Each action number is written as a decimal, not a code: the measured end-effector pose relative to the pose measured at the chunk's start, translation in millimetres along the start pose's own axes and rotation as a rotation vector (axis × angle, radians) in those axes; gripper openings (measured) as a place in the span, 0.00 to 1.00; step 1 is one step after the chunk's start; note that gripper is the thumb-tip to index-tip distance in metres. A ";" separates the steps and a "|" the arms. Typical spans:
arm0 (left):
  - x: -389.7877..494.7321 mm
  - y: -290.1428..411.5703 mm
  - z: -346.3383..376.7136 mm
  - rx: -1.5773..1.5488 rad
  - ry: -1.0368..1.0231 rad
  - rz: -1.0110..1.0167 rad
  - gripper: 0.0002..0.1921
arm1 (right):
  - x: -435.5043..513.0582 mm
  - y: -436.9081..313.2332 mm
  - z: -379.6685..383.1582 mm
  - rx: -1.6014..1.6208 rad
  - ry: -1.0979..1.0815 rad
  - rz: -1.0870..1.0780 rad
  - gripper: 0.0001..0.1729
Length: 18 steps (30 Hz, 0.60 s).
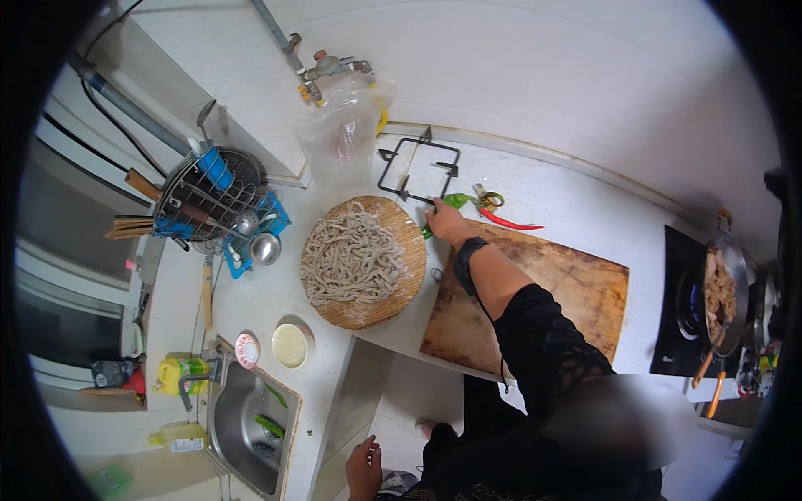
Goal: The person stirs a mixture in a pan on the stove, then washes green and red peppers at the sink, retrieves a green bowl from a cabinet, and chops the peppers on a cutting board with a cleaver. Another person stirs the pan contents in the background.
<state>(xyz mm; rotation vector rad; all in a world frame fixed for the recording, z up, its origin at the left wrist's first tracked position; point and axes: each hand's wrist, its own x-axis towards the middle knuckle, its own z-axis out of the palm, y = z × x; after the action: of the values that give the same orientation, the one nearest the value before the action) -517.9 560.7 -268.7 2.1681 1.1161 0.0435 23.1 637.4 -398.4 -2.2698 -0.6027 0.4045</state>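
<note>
My right hand (448, 222) is on green chili peppers (458, 200) at the far edge of a wooden cutting board (539, 282). Green shows on both sides of its fingers, but whether they grip a pepper is hidden. A red chili pepper (510, 220) lies just right of that hand. To its left, a round board (410, 282) carries a heap of floured, thick noodles (354, 257). Low in the picture, my left hand (364, 466) hangs beside the counter, fingers loosely apart and nothing in it.
Two green peppers (269, 426) lie in the steel sink (238, 432). A bowl (292, 346) stands near its rim. At right, a pan (730, 300) of browned food sits over a lit burner (689, 313). A black pan support (420, 169) and a utensil rack (213, 194) are farther back.
</note>
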 end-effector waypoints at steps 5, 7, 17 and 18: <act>-5.0 0.7 -6.4 0.080 0.005 -0.065 0.13 | 13.2 13.3 1.5 0.052 0.035 0.016 0.14; -3.3 1.9 -4.4 0.074 0.007 -0.050 0.13 | 3.6 18.1 -13.2 0.157 0.183 0.032 0.10; 42.8 53.2 -87.7 0.221 0.261 0.390 0.20 | -180.1 -87.0 -101.3 0.745 -0.764 -0.359 0.17; 46.5 58.4 -102.7 0.285 0.288 0.436 0.23 | -203.0 -106.4 -86.1 0.761 -0.845 -0.409 0.19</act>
<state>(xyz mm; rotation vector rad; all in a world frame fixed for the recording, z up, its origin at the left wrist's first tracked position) -480.6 629.1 -168.4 2.6935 0.8132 0.4269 -140.1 544.8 -241.3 -1.1509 -1.0708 1.1656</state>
